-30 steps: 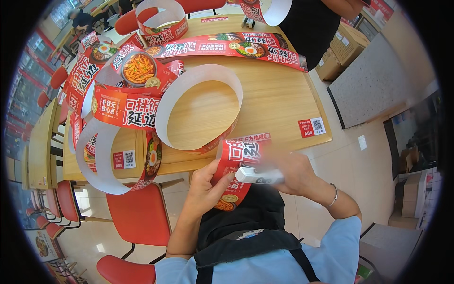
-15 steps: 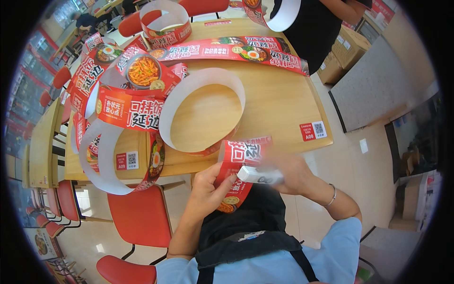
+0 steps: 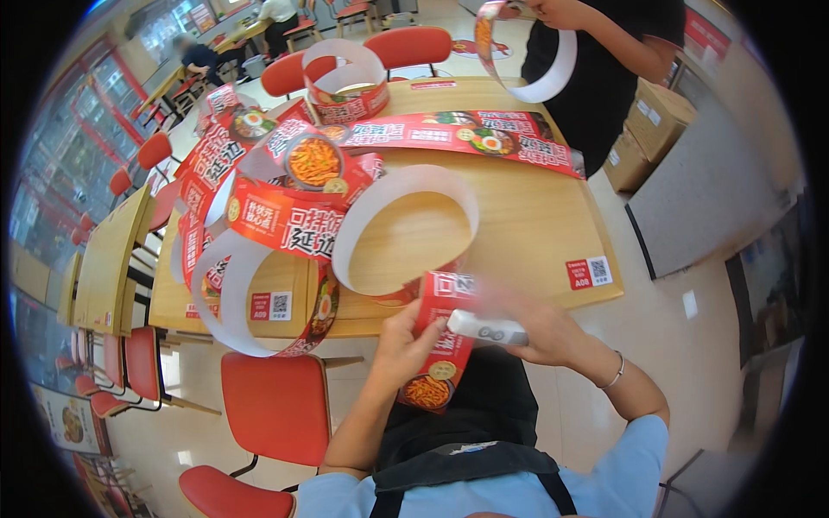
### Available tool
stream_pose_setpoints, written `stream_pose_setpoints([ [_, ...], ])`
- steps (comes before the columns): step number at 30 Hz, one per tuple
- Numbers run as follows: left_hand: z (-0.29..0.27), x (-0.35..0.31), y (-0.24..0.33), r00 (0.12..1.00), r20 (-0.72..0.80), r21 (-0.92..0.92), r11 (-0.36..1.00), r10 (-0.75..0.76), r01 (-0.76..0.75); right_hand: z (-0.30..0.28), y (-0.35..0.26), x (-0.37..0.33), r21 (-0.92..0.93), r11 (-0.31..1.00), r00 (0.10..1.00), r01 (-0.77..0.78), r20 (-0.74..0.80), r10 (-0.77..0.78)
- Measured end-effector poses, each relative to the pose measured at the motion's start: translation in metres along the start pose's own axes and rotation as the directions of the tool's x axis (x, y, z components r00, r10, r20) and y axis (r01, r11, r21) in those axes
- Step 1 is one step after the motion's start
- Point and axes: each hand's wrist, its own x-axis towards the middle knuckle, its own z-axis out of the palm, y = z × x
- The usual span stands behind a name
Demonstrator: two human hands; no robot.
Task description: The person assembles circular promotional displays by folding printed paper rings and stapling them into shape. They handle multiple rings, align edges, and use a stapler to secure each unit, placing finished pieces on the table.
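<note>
My left hand (image 3: pixel 404 345) is closed on the edge of a red printed paper strip (image 3: pixel 429 388), which hangs in front of my dark apron. The strip carries a picture of a bowl of food. My right hand (image 3: pixel 544 332), partly smeared by motion, is wrapped round a white and grey hand tool (image 3: pixel 490 328), which looks like a stapler. Two round marks show on the tool's side, and its white end lies across the strip beside my left fingers. Just beyond my hands, a large paper ring (image 3: pixel 466 203), white inside, stands on the wooden table (image 3: pixel 518 233).
More red paper rings (image 3: pixel 216 293) crowd the table's left side, one reaching over the near edge. A flat strip (image 3: pixel 449 136) lies across the back. Opposite, a person in black (image 3: pixel 587 69) holds another paper ring (image 3: pixel 553 78). A red chair (image 3: pixel 276 406) stands near my left.
The view has shifted, so the table sits lower and further right in it. More of the other person's arm and ring shows. The tool stays against the strip in my hands.
</note>
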Motion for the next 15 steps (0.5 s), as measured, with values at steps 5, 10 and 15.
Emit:
stream_pose_setpoints([
  [5,-0.009,0.006,-0.002,0.998,0.037,-0.079,0.995,-0.058,0.061,-0.025,0.024,-0.019,-0.286,0.958,0.999,0.018,0.033,-0.009],
  [10,-0.006,0.011,0.044,0.959,0.281,-0.052,0.999,0.021,-0.007,-0.024,0.09,-0.008,-0.273,0.861,0.895,-0.43,-0.253,0.367],
  [15,-0.019,0.057,0.19,0.912,0.241,0.355,0.845,0.331,-0.401,-0.013,0.134,0.013,-0.427,0.848,0.938,-0.315,-0.275,0.21],
])
